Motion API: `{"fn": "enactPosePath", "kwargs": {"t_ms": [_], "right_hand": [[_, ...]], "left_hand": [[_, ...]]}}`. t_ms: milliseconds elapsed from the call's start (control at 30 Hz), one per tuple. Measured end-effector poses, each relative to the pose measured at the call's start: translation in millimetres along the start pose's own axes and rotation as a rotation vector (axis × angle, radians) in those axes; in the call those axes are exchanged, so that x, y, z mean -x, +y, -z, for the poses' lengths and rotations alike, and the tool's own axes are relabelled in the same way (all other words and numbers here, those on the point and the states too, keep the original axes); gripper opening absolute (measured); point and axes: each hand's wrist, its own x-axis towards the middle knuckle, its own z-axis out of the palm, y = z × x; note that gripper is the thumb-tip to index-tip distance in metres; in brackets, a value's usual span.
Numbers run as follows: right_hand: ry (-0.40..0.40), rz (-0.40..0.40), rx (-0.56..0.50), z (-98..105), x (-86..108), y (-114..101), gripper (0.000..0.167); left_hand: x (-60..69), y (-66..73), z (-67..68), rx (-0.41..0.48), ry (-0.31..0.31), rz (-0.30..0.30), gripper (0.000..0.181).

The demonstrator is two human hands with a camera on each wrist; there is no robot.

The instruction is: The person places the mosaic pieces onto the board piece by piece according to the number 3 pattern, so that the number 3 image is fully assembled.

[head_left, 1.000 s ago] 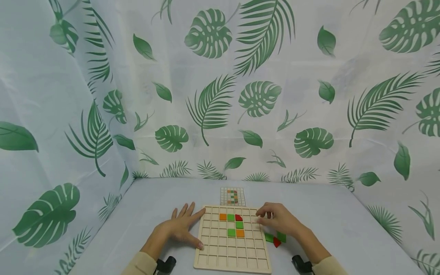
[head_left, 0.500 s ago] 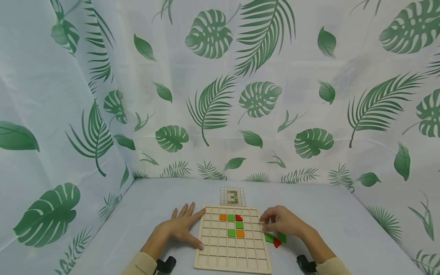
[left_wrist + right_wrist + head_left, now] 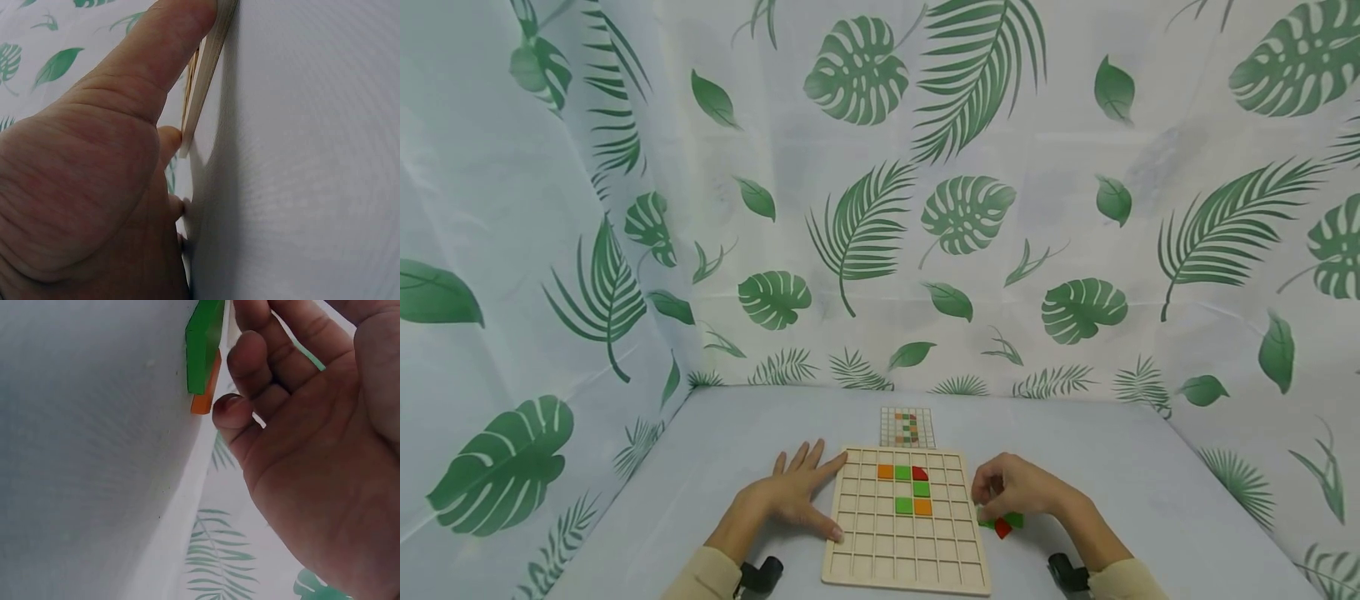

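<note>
Your left hand (image 3: 793,500) spreads against the board (image 3: 865,546); your curled right hand (image 3: 1018,489), hold unclear, should pinch one piece (image 3: 202,353) edgewise.

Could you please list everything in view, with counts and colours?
Grid board: one, pale wood, on the table
Pattern card: one, multicoloured, beyond the board
Squares: three green, two orange, on the board
Rounded piece: one, red, on the board
Loose pieces: one red, at least two green and one orange, right of the board, partly hidden
Table: one, whitish
Cloth: white with green leaves, behind and left
Wrist devices: two, black
Sleeves: two, beige
Left hand: one, bare, board's left edge
Right hand: one, bare, at the loose pieces
</note>
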Motion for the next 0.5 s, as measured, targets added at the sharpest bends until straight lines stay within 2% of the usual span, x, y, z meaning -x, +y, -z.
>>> {"fn": "enactPosePath", "kwargs": {"t_ms": [167, 500], "right_hand": [[-0.011, -0.012, 0.006, -0.9, -0.7, 0.9, 0.02], [0.088, -0.073, 0.098, -0.5, -1.0, -0.8, 0.014]], "left_hand": [[1.0, 0.6, 1.0, 0.008, 0.003, -0.006, 0.127], [-0.3, -1.0, 0.5, 0.007, -0.001, -0.01, 0.126]]}}
